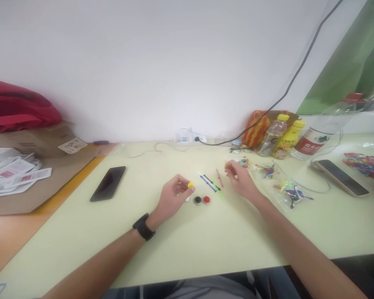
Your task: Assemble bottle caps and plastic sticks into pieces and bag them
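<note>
My left hand point(173, 195) rests on the pale yellow table point(187, 236) with its fingers pinched on a small yellow round piece point(191, 185). A black watch point(143, 227) sits on that wrist. Beside the hand lie a black disc point(198, 200) and a red disc point(206, 199). Thin blue, black, green and red sticks point(212, 182) lie just beyond them. My right hand point(240, 178) hovers right of the sticks with fingers curled together near a small clear bag; what they hold is too small to make out.
A black phone point(108, 183) lies to the left, another phone point(341, 177) to the right. Clear bags of coloured parts point(288, 192), bottles point(282, 139), glasses point(240, 149) and a power strip point(187, 136) line the back. Cardboard and papers point(15, 174) sit left.
</note>
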Motion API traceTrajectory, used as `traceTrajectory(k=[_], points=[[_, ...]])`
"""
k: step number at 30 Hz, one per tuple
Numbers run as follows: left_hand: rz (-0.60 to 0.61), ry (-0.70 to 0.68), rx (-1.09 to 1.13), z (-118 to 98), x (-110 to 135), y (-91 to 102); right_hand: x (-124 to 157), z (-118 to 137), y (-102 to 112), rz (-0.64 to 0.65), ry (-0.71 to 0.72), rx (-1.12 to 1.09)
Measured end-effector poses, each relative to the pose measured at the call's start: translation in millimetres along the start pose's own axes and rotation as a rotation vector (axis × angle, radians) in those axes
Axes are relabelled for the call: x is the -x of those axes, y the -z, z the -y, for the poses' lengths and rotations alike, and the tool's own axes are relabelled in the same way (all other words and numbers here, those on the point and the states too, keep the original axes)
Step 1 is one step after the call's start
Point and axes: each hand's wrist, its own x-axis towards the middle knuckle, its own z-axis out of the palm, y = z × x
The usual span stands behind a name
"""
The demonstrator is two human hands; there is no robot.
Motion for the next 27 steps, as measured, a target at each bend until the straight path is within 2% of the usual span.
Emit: traceTrajectory(k=[4,12,19,24,27], points=[[-0.006,-0.001,-0.006,-1,0,-0.3,2,-4,-3,0.020,0.011,0.081],[-0.004,-0.009,-0.024,0,0,0.6,11,-6,-24,0.078,-0.066,0.356],[-0.002,-0.015,-0.031,1,0,0.4,7,-11,-20,0.069,-0.096,0.368],[-0.010,-0.016,-0.044,-1,0,0.8,6,-1,-13,0.030,-0.095,0.362],[-0.010,-0.037,-0.050,-1,-1,1.1,9,14,-10,0.131,-0.025,0.274]])
